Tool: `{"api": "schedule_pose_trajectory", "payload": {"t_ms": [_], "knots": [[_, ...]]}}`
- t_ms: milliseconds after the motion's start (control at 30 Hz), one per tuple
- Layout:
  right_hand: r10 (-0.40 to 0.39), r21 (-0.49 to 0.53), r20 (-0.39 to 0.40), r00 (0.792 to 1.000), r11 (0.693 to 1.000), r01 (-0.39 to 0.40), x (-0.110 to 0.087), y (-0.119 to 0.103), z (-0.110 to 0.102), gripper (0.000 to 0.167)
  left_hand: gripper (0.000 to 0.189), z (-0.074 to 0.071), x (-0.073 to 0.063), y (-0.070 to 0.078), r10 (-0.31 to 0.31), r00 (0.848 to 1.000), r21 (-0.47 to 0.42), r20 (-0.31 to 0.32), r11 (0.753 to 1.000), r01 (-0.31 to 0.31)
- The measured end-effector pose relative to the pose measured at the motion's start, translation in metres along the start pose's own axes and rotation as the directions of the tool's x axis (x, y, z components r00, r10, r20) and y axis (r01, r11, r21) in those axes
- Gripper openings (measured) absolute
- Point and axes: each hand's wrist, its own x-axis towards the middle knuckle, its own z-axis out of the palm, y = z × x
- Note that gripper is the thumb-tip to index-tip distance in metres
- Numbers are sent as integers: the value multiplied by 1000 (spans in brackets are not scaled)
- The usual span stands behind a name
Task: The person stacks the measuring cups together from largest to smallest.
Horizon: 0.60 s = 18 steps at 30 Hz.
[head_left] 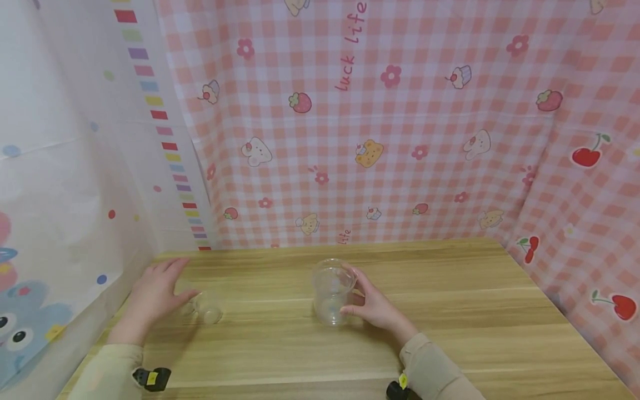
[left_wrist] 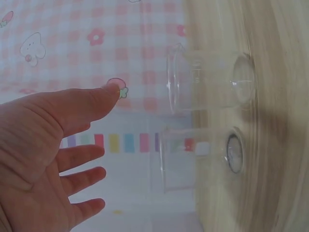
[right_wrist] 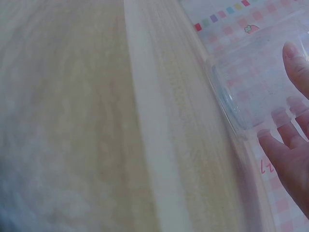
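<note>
My right hand (head_left: 374,305) holds a large clear beaker (head_left: 329,291), thumb on the near side and the fingers round its far side. It stands upright at the middle of the table, and the right wrist view shows the fingertips against its wall. On the left, my left hand (head_left: 154,294) hovers with thumb and fingers spread, holding nothing. Just to its right stand two smaller clear beakers. In the left wrist view one small beaker (left_wrist: 215,84) shows a lipped rim, and the other beaker (left_wrist: 234,153) is beside it, both upright on the wood.
The wooden table (head_left: 280,355) reaches back to a pink checked cloth (head_left: 320,133) that hangs behind it. A white patterned sheet (head_left: 75,183) closes off the left side, and more checked cloth (head_left: 580,222) hangs along the right edge.
</note>
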Motion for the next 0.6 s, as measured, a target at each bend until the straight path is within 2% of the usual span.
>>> {"api": "schedule_pose_trajectory", "payload": {"t_ms": [233,467,600], "knots": [[0,-12,6,1000,1000,0,-1,0,0,93,71,5,-2,-5,-19,1000,-19,24,1000,20],[3,-10,7,1000,1000,-3,-1,0,0,94,66,11,-3,-10,-3,1000,-13,21,1000,3],[4,-14,2,1000,1000,-4,-1,-1,-1,94,65,15,-1,-14,-17,999,-4,39,1000,17]]}}
